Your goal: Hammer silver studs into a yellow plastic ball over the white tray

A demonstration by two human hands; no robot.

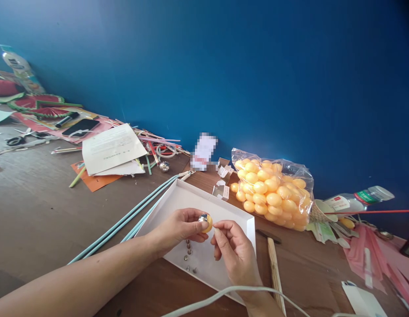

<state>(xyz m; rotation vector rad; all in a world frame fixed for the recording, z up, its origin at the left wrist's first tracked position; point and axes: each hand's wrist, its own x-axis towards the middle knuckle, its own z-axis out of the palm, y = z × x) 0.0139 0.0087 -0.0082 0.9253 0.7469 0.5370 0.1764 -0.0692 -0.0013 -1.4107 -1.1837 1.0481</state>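
Between the thumb and fingers of my left hand [183, 226] is a yellow ball [209, 224] with a shiny silver, bell-like piece [203, 217] against its left side. My right hand [235, 251] is just to the right of the ball, thumb and forefinger pinched together. Whatever the pinch holds, if anything, is too small to make out. Both hands are over a shallow white box lid [168, 198]. Several small metal screws or studs [186, 258] lie in it, below my left hand.
A clear bag of yellow balls [273, 193] leans by the blue wall. A hammer [273, 264] lies right of the lid, light-blue cords [132, 215] left. A white cable [207, 301] crosses in front. Papers [114, 149], scissors [20, 138] and a plastic jar [359, 199] lie farther out.
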